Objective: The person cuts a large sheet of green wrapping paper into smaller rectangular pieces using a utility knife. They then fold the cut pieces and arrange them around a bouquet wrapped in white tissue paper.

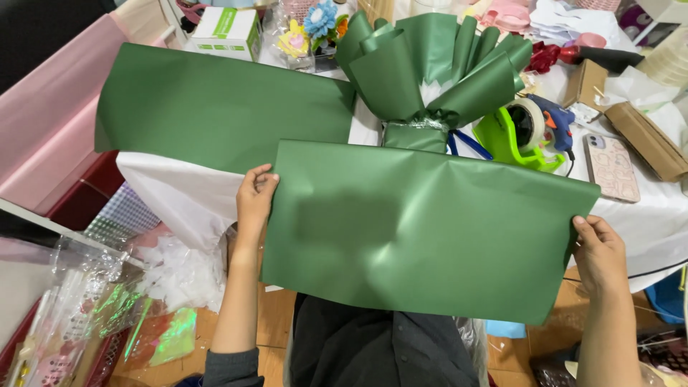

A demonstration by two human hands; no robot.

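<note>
Both hands pinch a green paper sheet (423, 229) at centre frame: left hand (254, 197) fingers closed on its left edge, right hand (598, 251) on the right. It looks light, floppy, crease-prone; edge grips suit it best.

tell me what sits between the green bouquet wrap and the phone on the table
In the head view, a lime-green tape dispenser and a blue glue gun sit between the bouquet wrap and the phone.

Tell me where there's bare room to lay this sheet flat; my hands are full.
Little bare tabletop shows: a white strip right of the green sheet, below the phone. Another flat green sheet covers the left. Behind, the wrapped bouquet, tape dispenser and glue gun crowd it.
</note>
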